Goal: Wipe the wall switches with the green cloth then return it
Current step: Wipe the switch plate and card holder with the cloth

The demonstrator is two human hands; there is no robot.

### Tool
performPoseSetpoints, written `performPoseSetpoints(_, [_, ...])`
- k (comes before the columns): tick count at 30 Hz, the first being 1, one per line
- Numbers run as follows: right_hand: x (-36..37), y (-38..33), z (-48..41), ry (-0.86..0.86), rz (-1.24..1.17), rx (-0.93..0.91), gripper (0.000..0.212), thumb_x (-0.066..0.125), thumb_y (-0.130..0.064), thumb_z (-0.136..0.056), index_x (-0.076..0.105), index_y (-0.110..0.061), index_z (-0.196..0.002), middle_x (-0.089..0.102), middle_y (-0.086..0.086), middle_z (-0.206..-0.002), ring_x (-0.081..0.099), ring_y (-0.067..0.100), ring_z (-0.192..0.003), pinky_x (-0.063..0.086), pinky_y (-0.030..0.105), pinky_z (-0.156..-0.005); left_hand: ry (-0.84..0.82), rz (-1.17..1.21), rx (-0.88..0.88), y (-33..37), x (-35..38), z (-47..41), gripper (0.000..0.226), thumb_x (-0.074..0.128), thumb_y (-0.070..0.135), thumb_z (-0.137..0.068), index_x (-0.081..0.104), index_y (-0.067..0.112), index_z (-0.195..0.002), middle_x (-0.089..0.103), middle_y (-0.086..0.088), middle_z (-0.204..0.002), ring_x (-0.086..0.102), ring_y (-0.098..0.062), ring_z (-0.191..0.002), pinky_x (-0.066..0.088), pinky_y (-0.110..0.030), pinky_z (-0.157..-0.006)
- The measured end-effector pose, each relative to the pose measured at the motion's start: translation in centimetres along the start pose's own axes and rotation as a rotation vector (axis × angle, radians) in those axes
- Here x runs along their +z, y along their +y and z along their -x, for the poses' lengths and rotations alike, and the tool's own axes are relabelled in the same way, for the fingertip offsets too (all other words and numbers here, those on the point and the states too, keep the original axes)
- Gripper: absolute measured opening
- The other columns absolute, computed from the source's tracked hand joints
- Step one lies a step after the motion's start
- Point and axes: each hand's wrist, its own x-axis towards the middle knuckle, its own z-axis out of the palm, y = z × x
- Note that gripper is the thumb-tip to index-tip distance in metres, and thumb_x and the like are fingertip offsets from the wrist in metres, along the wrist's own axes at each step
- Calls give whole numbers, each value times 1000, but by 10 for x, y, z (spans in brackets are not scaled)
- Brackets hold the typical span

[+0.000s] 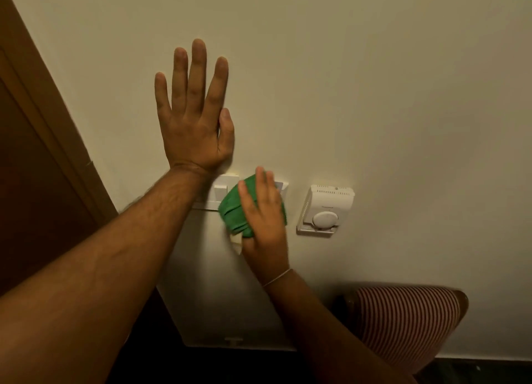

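Observation:
A white wall switch plate is mounted on the cream wall, partly hidden behind the cloth and my left wrist. My right hand presses a bunched green cloth flat against the switches, fingers extended over it. My left hand lies flat on the wall just above the switch plate, fingers spread and holding nothing. The right part of the plate peeks out beside my fingertips.
A white thermostat with a round dial sits on the wall just right of the switches. A brown wooden door frame runs along the left. A chair back with red-and-white stripes stands at lower right against the wall.

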Motion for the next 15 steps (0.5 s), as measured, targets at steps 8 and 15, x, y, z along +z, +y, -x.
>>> performPoseSetpoints(8, [-130, 5, -108, 161, 62, -64, 76, 64, 20, -84, 47, 2, -156, 25, 29, -171, 15, 44, -164, 22, 63, -131, -107, 68, -37, 13, -27, -4, 80, 47, 27, -108, 8, 25, -178, 11, -13, -185, -5, -25, -172, -11, -53, -137])
performPoseSetpoints(15, [-191, -2, -154, 142, 228, -177, 74, 62, 11, -85, 46, 0, -157, 28, 29, -170, 21, 49, -161, 17, 53, -135, -78, 84, -200, 55, -61, -42, 74, 52, 32, -104, 27, 24, -173, 21, -6, -183, 16, -26, -171, 2, -67, -134])
